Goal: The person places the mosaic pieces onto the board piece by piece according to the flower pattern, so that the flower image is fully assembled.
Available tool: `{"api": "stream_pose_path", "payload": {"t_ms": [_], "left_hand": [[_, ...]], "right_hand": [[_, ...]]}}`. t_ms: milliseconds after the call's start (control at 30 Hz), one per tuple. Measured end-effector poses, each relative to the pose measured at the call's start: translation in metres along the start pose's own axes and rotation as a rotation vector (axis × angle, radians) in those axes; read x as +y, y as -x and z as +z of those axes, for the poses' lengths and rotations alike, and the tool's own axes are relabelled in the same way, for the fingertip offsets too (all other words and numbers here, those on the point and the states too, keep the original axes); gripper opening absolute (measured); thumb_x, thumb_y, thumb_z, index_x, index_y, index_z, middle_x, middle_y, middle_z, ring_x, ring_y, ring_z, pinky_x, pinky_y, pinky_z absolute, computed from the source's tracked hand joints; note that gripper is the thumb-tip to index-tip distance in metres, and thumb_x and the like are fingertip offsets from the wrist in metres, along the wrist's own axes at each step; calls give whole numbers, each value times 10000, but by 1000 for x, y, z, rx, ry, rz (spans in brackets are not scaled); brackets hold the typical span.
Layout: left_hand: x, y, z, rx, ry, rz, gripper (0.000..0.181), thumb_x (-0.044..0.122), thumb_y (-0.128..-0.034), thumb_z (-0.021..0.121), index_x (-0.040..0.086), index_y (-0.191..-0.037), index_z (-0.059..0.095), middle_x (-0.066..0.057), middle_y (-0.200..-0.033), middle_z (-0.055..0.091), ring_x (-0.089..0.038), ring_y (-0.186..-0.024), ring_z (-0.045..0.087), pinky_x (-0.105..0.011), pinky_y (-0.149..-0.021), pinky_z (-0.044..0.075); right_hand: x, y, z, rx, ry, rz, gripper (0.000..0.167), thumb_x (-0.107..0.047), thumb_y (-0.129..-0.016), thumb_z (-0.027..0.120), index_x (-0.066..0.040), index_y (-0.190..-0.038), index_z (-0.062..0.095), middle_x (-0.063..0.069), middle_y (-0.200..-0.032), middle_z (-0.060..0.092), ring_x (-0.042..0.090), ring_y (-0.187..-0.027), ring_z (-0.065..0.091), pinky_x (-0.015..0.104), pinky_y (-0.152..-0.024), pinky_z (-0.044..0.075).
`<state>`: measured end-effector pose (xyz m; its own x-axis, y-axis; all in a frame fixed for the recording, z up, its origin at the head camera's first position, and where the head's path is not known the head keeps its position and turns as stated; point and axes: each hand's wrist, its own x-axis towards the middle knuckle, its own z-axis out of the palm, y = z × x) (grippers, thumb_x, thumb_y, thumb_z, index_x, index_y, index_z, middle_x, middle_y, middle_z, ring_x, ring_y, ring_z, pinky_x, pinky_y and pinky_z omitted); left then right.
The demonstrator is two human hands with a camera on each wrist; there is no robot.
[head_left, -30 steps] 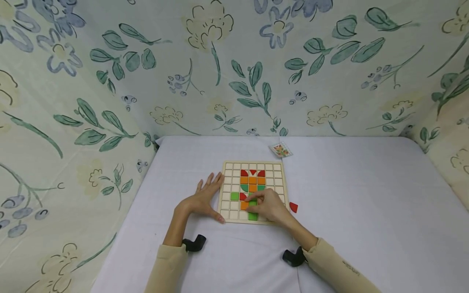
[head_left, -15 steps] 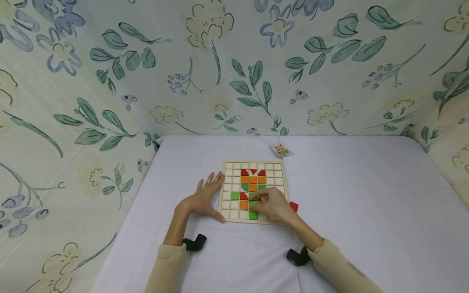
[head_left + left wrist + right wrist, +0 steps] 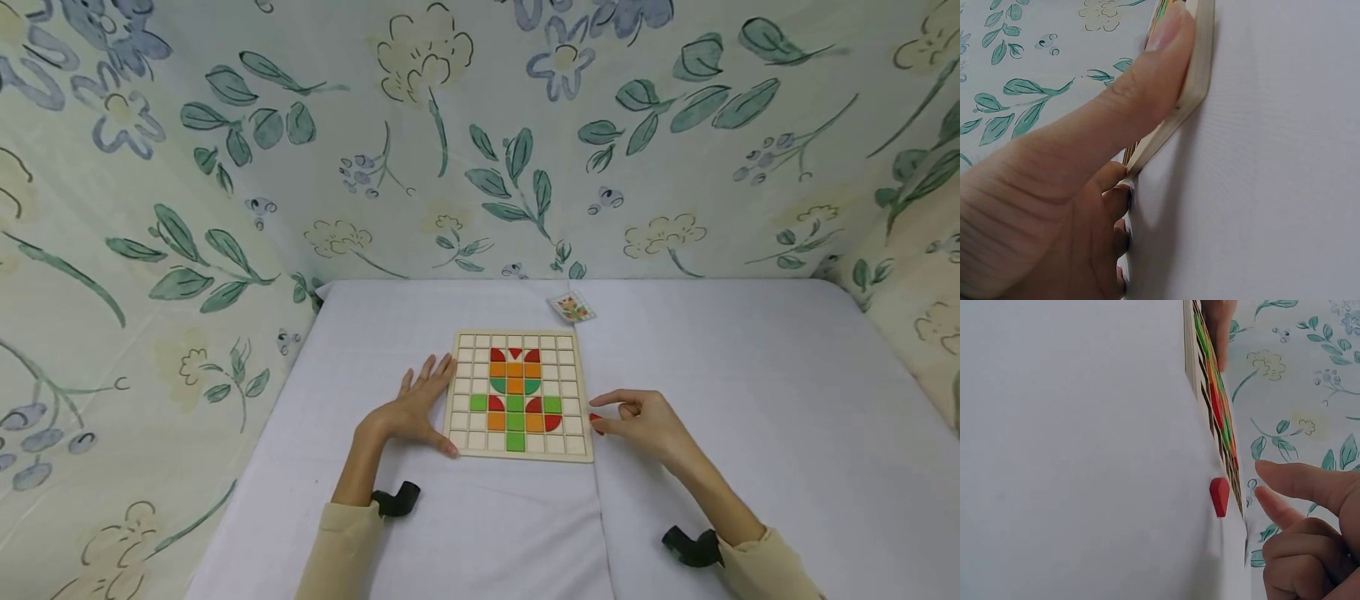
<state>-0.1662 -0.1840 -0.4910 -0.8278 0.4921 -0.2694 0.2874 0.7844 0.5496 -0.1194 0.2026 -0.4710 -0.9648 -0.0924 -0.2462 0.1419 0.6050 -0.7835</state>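
Note:
A square wooden grid board [image 3: 467, 437] lies on the table, its cells holding red, orange and green flat pieces in a flower-like pattern. My left hand [image 3: 411, 410] rests against its left side, fingers spread, the thumb at the near-left corner. In the left wrist view the thumb [image 3: 1129, 94] presses on the board's edge. Just beyond the board's right edge, a loose red piece [image 3: 1219, 497] with a rounded side lies on the cloth. My right hand [image 3: 641, 425] hovers by it, thumb and forefinger extended and apart, the other fingers curled, with nothing between them.
A small picture card [image 3: 572, 307] with a similar flower pattern lies behind the board, near its far-right corner. White cloth [image 3: 712, 358] covers the table. Floral fabric [image 3: 480, 150] hangs along the back and sides.
My right hand has moved right, off the board to the loose red piece. Green, orange and red pieces on the pattern's right side have come into view. My left hand stays put.

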Motion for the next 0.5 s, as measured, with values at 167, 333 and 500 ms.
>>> {"api": "stream_pose_path", "payload": {"t_ms": [167, 333, 500], "left_hand": [[1, 2, -2, 7, 11, 9, 1456, 472, -620, 985, 96, -1673, 53, -77, -1761, -46, -338, -1623, -148, -628, -1297, -95], [0, 1, -1, -6, -13, 1, 1462, 495, -630, 974, 122, -1675, 23, -48, -1759, -72, -309, -1623, -163, -605, -1305, -99], [2, 0, -1, -4, -12, 2, 1459, 491, -630, 975, 120, -1675, 28, -53, -1760, -66, -315, -1623, -160, -611, -1303, -97]], "right_hand": [[17, 6, -10, -5, -12, 50, 421, -247, -836, 857, -79, -1208, 755, -56, -574, 300, 82, -544, 260, 235, -484, 228], [28, 10, -13, -20, -18, 84, 494, -271, -799, 888, -77, -1231, 749, -53, -574, 303, 83, -549, 258, 236, -486, 227], [31, 10, -14, -26, -39, 87, 513, -258, -777, 903, -74, -1230, 749, -55, -571, 295, 87, -544, 251, 230, -476, 214]]}}
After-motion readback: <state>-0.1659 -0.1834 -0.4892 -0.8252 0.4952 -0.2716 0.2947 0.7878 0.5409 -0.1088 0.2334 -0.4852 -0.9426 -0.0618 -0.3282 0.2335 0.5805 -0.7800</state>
